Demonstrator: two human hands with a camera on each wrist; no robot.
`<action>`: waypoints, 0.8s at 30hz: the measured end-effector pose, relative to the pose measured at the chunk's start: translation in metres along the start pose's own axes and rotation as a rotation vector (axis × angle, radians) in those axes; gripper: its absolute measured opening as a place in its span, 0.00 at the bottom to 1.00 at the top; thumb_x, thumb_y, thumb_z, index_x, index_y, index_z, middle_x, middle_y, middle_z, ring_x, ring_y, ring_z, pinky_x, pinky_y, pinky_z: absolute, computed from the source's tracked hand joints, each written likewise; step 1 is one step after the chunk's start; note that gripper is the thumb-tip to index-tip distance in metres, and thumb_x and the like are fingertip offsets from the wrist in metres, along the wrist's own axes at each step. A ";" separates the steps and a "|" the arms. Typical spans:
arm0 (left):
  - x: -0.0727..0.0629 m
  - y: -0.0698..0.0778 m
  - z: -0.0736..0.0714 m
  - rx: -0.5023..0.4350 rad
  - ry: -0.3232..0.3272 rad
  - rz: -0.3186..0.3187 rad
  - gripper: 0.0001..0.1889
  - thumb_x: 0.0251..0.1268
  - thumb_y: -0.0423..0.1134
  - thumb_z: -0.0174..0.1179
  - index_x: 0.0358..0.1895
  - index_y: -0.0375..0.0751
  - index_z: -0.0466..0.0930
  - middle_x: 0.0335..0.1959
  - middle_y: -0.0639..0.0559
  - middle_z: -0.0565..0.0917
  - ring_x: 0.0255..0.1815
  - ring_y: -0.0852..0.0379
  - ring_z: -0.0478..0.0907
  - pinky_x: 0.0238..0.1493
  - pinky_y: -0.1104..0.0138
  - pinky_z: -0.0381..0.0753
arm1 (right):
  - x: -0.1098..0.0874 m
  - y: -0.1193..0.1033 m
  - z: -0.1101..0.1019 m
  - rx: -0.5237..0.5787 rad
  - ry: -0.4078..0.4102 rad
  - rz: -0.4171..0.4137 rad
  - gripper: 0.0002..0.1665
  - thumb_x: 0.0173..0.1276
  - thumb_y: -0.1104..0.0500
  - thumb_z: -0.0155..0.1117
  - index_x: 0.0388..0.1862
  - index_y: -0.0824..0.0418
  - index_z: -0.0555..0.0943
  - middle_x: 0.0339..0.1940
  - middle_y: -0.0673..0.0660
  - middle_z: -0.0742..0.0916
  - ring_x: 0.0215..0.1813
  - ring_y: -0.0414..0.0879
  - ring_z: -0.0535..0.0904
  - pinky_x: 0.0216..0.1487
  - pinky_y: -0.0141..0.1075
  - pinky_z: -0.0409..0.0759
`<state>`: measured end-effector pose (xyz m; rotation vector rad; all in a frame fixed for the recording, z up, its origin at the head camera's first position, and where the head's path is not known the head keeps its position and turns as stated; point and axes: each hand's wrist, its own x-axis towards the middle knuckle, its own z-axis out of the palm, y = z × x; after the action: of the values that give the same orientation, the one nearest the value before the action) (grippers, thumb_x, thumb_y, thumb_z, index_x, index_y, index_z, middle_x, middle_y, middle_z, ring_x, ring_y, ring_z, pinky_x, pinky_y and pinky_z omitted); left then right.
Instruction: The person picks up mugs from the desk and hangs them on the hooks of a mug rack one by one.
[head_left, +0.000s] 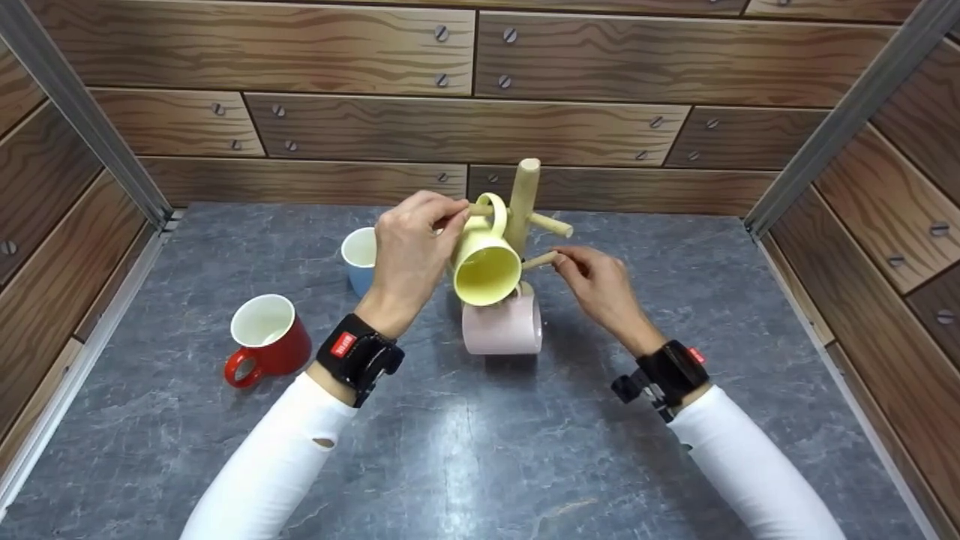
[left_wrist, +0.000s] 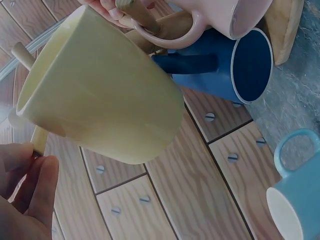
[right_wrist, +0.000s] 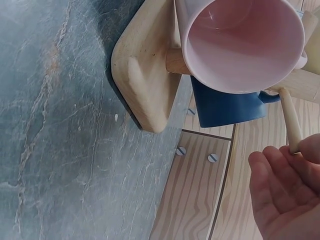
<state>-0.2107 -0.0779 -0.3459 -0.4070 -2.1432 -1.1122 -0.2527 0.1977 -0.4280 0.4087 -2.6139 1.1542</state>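
Note:
A wooden mug tree [head_left: 526, 191] stands near the middle of the table, pegs sticking out from its post. On an upper left peg hangs a yellow mug [head_left: 471, 238], its mouth tilted down toward the front. My left hand [head_left: 411, 251] pinches the tip of that peg [left_wrist: 39, 141] between thumb and fingers, just outside the mug's handle. With thumb and fingertips, my right hand [head_left: 602, 289] pinches the end of a lower right peg [right_wrist: 291, 120], which carries no mug. Below the yellow one hangs a pink mug [head_left: 499, 331] on its side. Behind it a dark blue mug [left_wrist: 202, 82] hangs too, hidden from the head view.
A red mug [head_left: 289, 351] stands upright on the grey table [head_left: 420, 465] at the left. Partly behind my left hand is a light blue mug [head_left: 358, 259]. Wood-patterned walls [head_left: 360, 124] enclose the back and sides.

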 end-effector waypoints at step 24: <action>0.006 -0.003 0.003 0.044 -0.005 0.012 0.05 0.77 0.27 0.76 0.49 0.30 0.98 0.43 0.38 0.98 0.44 0.40 0.98 0.51 0.52 0.99 | -0.012 0.000 -0.012 0.013 -0.075 0.047 0.18 0.90 0.60 0.68 0.66 0.70 0.93 0.48 0.67 0.98 0.41 0.40 0.85 0.41 0.25 0.78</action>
<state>-0.2185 -0.0775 -0.3449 -0.4019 -2.1631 -1.0561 -0.2400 0.2085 -0.4242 0.4021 -2.6949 1.1941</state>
